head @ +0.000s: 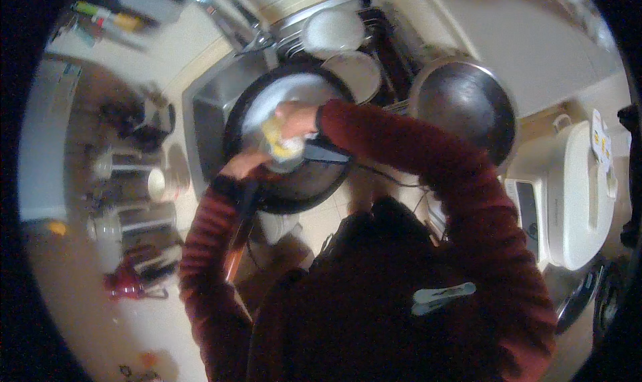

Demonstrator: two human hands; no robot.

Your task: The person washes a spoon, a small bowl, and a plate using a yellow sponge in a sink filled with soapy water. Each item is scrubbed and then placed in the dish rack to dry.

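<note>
My right hand reaches in from the right and grips a yellow sponge with white suds about it. A large round dark pan lies below, over the sink, its upper inside pale and shiny. My left hand is at the pan's left side, its fingers close to a pale rounded item under the sponge. Blur hides whether those fingers are closed on the item or on the rim. A grey tapered piece, perhaps a handle, juts out to the right of the sponge.
The steel sink shows left of the pan, with a tap behind. A white bowl and another pale bowl stand in a rack. To the right are a big metal wok and a white appliance. Mugs stand left.
</note>
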